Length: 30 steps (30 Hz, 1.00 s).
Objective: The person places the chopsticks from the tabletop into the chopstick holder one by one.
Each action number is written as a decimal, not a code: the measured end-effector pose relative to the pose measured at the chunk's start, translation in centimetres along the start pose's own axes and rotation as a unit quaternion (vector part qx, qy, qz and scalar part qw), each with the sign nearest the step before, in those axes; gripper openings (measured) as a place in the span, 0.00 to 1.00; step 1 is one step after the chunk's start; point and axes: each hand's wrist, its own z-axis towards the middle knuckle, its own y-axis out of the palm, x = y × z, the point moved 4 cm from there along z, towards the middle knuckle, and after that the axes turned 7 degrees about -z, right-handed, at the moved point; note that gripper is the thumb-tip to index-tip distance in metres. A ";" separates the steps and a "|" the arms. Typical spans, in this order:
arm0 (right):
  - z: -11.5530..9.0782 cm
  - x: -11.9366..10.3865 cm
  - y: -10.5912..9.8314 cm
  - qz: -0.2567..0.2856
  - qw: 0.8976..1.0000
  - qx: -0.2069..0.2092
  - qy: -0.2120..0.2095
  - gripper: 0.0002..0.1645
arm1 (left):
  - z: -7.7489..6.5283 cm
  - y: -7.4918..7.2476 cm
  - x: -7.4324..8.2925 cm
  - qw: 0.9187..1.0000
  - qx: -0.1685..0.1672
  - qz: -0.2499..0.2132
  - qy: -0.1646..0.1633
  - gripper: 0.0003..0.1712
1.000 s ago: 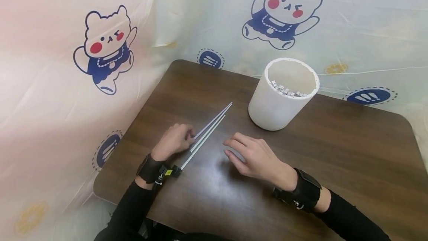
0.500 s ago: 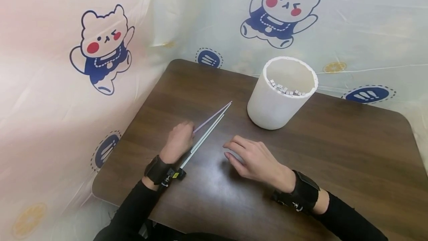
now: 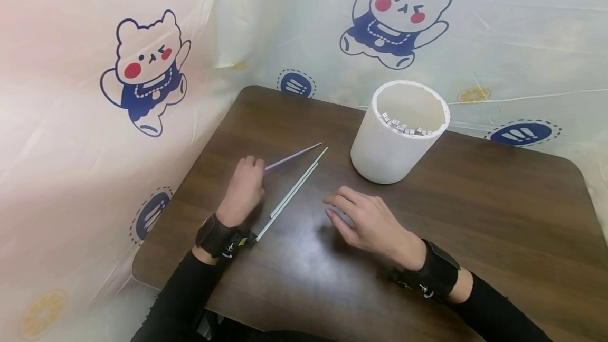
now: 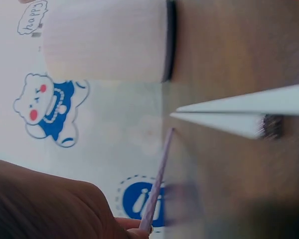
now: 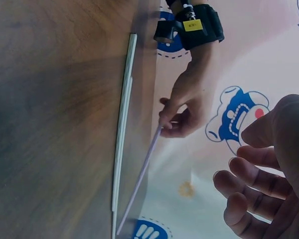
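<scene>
My left hand (image 3: 242, 189) pinches one end of a thin lilac stick (image 3: 294, 155) between thumb and fingers. In the right wrist view the held end of the lilac stick (image 5: 144, 167) is raised off the table, while its far tip points down toward the tabletop. Two pale green sticks (image 3: 293, 192) lie close together on the table, just right of that hand. My right hand (image 3: 372, 220) hovers to the right of them, fingers loosely bent and apart, with nothing in it.
A tall white cylindrical bin (image 3: 391, 154) stands at the back of the brown table (image 3: 499, 215), with small silvery pieces showing inside its rim. Behind the table hangs a pale curtain (image 3: 304, 20) printed with cartoon bears.
My left hand has taken hold of the lilac stick's near end and drawn it left and away from the green ones. The right hand has barely shifted.
</scene>
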 end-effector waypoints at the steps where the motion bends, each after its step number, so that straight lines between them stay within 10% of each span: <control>1: 0.0 0.1 -0.1 -0.002 1.000 0.001 0.002 0.11 | 0.1 -0.5 0.0 1.000 0.002 -0.001 0.002 0.19; 12: 0.4 1.8 -1.9 -0.017 0.999 0.038 0.035 0.10 | 1.3 -7.5 2.8 0.983 0.127 -0.062 0.114 0.15; 19: 0.7 2.6 -3.0 -0.012 0.997 0.065 0.050 0.11 | 0.8 -12.1 5.8 0.943 0.231 -0.100 0.215 0.16; 30: 2.0 2.5 -4.1 0.007 0.995 0.086 0.051 0.21 | 0.3 -16.5 11.9 0.875 0.301 -0.225 0.305 0.05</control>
